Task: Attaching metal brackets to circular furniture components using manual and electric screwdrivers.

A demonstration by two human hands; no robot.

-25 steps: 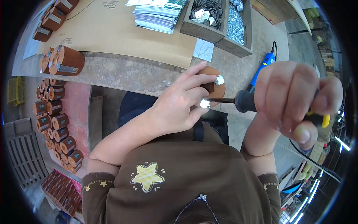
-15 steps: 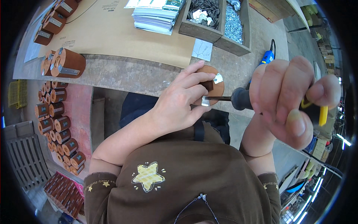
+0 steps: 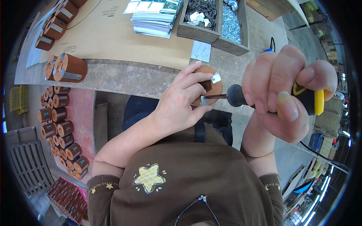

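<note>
Your right hand [image 3: 286, 94] is closed tight round the black-and-yellow handle of a screwdriver [image 3: 301, 100], shaft pointing toward 9 o'clock. Tip meets a small metal bracket [image 3: 206, 100] on the brown wooden cylinder [image 3: 211, 84]. Your left hand [image 3: 181, 105] is wrapped on that cylinder, fingers over its top & thumb under, holding it just off the near edge of the workbench [image 3: 143, 79], about center frame.

At 10 o'clock on the bench: two finished cylinders [image 3: 66, 67] w/ metal brackets, lying on their sides by a cardboard sheet [image 3: 113, 37]. At 12: stack of printed cards [image 3: 154, 17], then two wooden trays [image 3: 215, 22] of small metal parts. At 8 o'clock, on the floor: rows of more brown cylinders [image 3: 60, 132].
</note>
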